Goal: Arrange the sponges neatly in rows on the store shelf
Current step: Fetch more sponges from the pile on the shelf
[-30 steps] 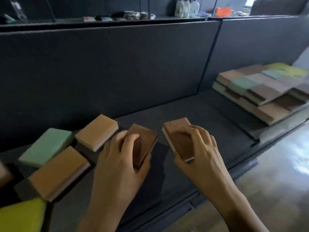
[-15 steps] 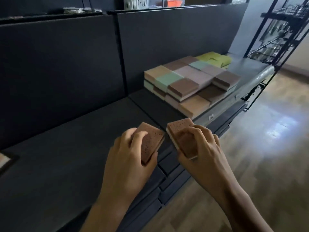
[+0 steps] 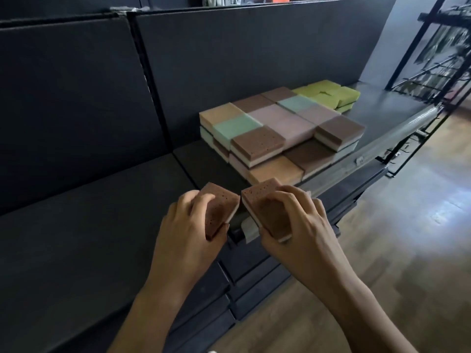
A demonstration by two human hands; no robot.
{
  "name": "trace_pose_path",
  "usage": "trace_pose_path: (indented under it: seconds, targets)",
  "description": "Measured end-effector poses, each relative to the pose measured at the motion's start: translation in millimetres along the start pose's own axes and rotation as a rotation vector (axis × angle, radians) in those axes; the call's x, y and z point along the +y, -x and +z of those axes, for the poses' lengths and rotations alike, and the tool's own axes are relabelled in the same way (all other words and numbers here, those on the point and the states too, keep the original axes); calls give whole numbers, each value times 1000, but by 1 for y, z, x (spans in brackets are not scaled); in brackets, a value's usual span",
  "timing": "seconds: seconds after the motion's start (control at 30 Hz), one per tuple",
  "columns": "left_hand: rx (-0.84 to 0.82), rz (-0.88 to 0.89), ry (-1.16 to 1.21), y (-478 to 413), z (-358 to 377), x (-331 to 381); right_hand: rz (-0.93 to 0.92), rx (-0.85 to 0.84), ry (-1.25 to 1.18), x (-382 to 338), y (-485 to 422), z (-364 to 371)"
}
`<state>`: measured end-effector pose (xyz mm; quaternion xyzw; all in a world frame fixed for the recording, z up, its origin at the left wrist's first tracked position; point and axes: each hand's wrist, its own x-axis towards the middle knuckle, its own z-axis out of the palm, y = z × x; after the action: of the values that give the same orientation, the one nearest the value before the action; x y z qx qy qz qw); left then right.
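Note:
My left hand (image 3: 186, 235) grips a brown sponge (image 3: 221, 207) with a pale underside, tilted above the front of the dark shelf (image 3: 76, 238). My right hand (image 3: 300, 233) grips a second brown sponge (image 3: 265, 200) right beside it, their near corners almost touching. Behind them, on the grey shelf section (image 3: 397, 108), lies a two-layer block of sponges (image 3: 267, 128) in rows: orange, mint, brown, pink. Several yellow-green sponges (image 3: 331, 94) sit at its far end.
The shelf's dark back panel (image 3: 229, 59) rises behind the sponges. A wooden floor (image 3: 407, 238) lies to the right, with a black metal rack (image 3: 438, 54) at the far right. Lower shelf edges (image 3: 254, 281) jut out below my hands.
The view has swung right, away from the loose sponges at the left and towards the stacked block. Both hands carried their brown sponges along and are closer to the block.

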<state>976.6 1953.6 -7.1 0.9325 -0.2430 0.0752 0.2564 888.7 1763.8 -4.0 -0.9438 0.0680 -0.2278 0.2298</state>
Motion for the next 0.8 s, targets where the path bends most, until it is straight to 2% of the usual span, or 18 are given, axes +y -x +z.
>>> trace_pose_path:
  seconds: [0.1, 0.3, 0.47, 0.6, 0.8]
  targets:
    - [-42, 2, -19, -7, 3, -5, -22, 30, -5, -4, -5, -3]
    - [-98, 47, -96, -20, 0, -5, -12, -29, 60, -4, -8, -19]
    - [-68, 240, 20, -34, -10, 8, -60, -96, 65, -5, -10, -24]
    - [-144, 461, 42, -46, -1, 21, -98, -172, 37, 0, -13, -26]
    - [-230, 529, 86, -55, 1, 30, -165, -257, -120, 25, -26, -38]
